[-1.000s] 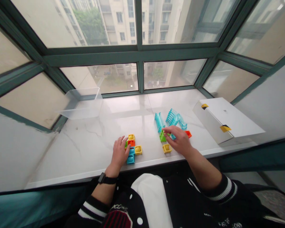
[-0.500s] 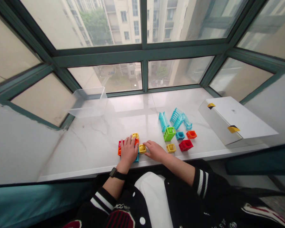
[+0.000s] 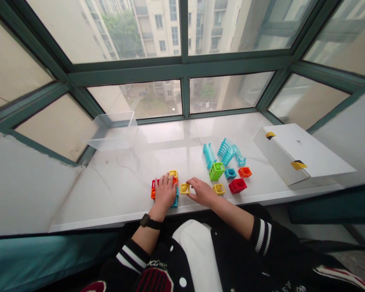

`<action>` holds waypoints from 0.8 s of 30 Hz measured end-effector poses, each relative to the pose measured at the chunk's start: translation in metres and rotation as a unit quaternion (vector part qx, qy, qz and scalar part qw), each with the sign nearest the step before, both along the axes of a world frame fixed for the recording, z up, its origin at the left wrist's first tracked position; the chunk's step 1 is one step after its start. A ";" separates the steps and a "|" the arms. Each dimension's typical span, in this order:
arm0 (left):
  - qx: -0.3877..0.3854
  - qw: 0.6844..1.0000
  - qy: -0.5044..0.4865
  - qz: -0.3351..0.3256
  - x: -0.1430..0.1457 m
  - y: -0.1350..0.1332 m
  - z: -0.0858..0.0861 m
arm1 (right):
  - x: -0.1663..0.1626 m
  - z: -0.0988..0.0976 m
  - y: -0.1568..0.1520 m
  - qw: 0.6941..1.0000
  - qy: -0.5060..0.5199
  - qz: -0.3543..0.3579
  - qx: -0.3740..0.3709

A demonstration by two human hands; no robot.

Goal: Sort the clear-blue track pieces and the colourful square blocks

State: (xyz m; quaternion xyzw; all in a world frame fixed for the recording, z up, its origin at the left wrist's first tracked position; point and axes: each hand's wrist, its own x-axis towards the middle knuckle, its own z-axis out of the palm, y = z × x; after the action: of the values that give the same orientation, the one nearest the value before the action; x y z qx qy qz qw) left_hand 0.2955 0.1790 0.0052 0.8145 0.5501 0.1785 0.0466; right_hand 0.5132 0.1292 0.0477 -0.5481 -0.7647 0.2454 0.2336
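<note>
My left hand point(image 3: 164, 191) lies over a cluster of joined toy blocks point(image 3: 153, 194) in red, orange, yellow and blue, steadying it with the fingers curled over the far side. Much of the cluster is hidden beneath the palm. Between thumb and fingers of my right hand point(image 3: 202, 192) is a yellow block point(image 3: 185, 188) with a round hollow in it. A small gap separates this block from the cluster. Just right of that hand sits another yellow block point(image 3: 219, 189).
A green block point(image 3: 217, 171), a blue block point(image 3: 230, 173), an orange block point(image 3: 245, 172) and a red block point(image 3: 237, 185) stand to the right. Clear blue track pieces point(image 3: 226, 151) lie behind them. A transparent bin point(image 3: 118, 142) is back left; a white box point(image 3: 310, 152) is at right.
My right hand has shifted slightly right, drawing the yellow block away from the cluster. The left hand has stayed in place.
</note>
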 end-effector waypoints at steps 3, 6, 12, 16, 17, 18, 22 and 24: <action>-0.001 1.000 0.012 0.001 -0.001 0.001 -0.002 | 0.016 0.022 -0.006 0.995 0.090 -0.001 0.035; -0.006 1.000 0.020 0.004 -0.001 0.003 -0.003 | 0.031 0.043 -0.014 0.987 0.155 -0.015 0.050; -0.038 0.989 -0.136 -0.036 0.006 -0.003 0.024 | 0.050 0.053 -0.028 0.970 0.230 -0.070 0.020; -0.093 0.942 -0.291 -0.140 0.017 -0.020 0.058 | 0.052 0.046 -0.032 0.970 0.229 -0.076 0.015; -0.105 0.933 -0.304 -0.159 0.020 -0.025 0.066 | 0.052 0.044 -0.032 0.972 0.223 -0.071 0.020; -0.113 0.928 -0.309 -0.177 0.024 -0.029 0.072 | 0.052 0.043 -0.032 0.974 0.216 -0.063 0.026; -0.134 0.924 -0.285 -0.215 0.035 -0.040 0.080 | 0.049 0.043 -0.033 0.979 0.201 -0.028 0.027; -0.136 0.927 -0.277 -0.215 0.040 -0.041 0.076 | 0.048 0.047 -0.034 0.983 0.182 -0.020 0.026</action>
State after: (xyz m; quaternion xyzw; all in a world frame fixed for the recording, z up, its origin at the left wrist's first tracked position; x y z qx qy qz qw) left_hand 0.3355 0.1376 0.0811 0.8172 0.3463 0.3060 0.3444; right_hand 0.5608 0.0951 0.0942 -0.5035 -0.7042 0.3161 0.3882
